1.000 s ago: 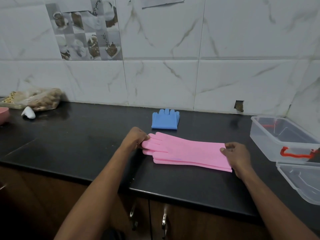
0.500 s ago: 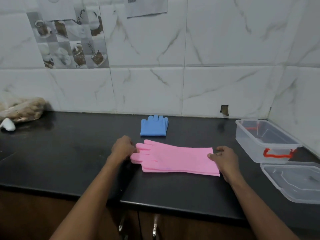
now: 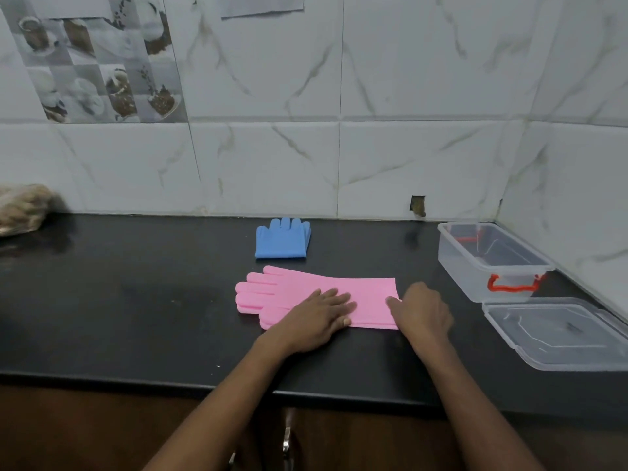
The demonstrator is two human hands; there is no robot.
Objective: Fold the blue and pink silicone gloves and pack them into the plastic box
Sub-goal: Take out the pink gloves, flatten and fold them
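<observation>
The pink gloves (image 3: 299, 288) lie stacked flat on the black counter (image 3: 136, 300), fingers pointing left. My left hand (image 3: 319, 317) rests palm down on their middle, fingers spread. My right hand (image 3: 421, 311) is at the cuff end, its fingertips on the cuff edge; whether it pinches the cuff is unclear. The blue gloves (image 3: 282, 239) lie folded behind them, near the wall. The clear plastic box (image 3: 489, 263) with a red handle stands open at the right, and its lid (image 3: 560, 334) lies in front of it.
A plastic bag of brownish food (image 3: 20, 209) sits at the far left by the wall. The tiled wall turns a corner behind the box. Cabinet handles (image 3: 287, 443) show below the counter's front edge.
My left hand has moved from the pink gloves' fingertips to their middle and now lies flat on them. My right hand stays at the cuff. The camera has shifted left.
</observation>
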